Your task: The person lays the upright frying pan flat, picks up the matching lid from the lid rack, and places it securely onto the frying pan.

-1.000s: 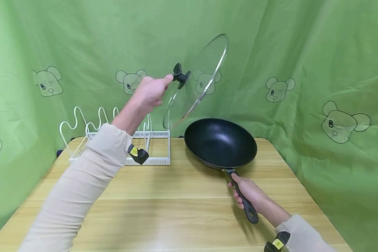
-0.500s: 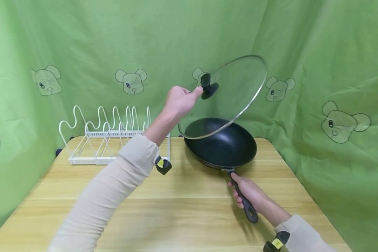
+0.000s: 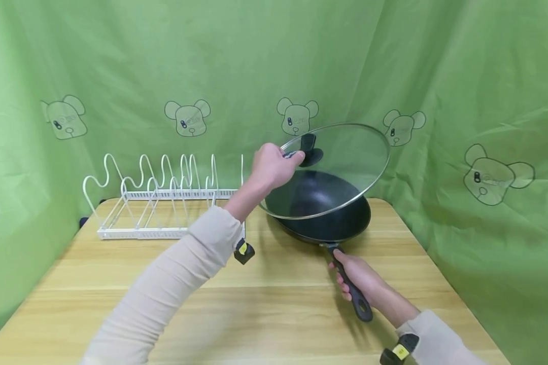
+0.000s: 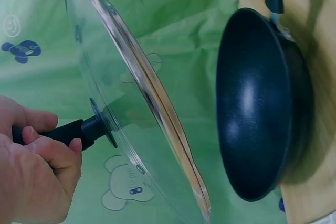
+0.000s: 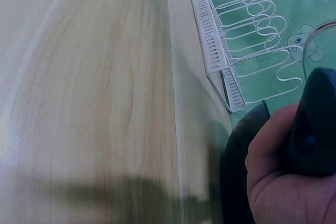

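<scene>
A clear glass lid (image 3: 342, 167) with a metal rim hangs tilted above the black wok (image 3: 329, 225). My left hand (image 3: 274, 165) grips the lid by its black knob (image 3: 308, 147); in the left wrist view the fingers curl round that knob (image 4: 79, 130). A gap shows there between the lid (image 4: 152, 93) and the wok (image 4: 252, 108). The wok sits on the table at the right of centre, its long handle (image 3: 357, 300) pointing toward me. Round this handle my right hand (image 3: 358, 274) is wrapped, and the right wrist view shows the same hand (image 5: 283, 177) close up.
A white wire rack (image 3: 141, 233) with several upright loops stands at the back left of the wooden table (image 3: 237, 314). Green curtains (image 3: 228, 61) printed with bear heads close off the back and both sides.
My left hand has carried the lid right and down, over the wok, and the lid has tipped from steep to flatter. The right hand stays on the wok's handle.
</scene>
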### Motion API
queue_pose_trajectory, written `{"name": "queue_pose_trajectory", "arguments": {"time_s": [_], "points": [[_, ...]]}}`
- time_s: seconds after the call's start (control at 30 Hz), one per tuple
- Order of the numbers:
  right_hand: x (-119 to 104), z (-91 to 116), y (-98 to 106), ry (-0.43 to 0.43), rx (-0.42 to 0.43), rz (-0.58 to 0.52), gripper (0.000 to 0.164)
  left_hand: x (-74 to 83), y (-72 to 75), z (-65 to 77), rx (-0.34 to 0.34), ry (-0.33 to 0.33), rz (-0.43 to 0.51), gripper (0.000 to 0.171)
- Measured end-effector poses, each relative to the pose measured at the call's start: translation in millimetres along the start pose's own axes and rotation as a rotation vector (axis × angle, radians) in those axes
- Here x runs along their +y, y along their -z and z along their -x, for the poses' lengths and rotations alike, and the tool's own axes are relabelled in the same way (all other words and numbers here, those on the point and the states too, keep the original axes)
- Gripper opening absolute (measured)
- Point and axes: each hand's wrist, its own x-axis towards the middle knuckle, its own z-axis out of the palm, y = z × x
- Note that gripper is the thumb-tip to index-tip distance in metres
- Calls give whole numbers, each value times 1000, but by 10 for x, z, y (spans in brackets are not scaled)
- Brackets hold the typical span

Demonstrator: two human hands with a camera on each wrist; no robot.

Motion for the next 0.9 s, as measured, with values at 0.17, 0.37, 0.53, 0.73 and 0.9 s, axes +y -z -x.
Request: {"name": "queue_pose_trajectory", "arguments": {"time_s": [0.17,0.37,0.53,0.73,0.9], "points": [[9,11,7,5,-6,4,52,-122,-133,-29,-2,-14,-67,57],[0,-2,-2,0,1,-9,52,-261,-298,-32,1,-55,-110,58],[-3,-8,-4,5,0,-16,52,-374,-422,-28,29,-117,-180,56],[-6,-3,-3,7,-4,-20,50,-515,-535,-31,29,-128,-226,56],[-3,1,-3,14,-11,-17,50,-604,-605,-44,25,-120,-237,55]]}}
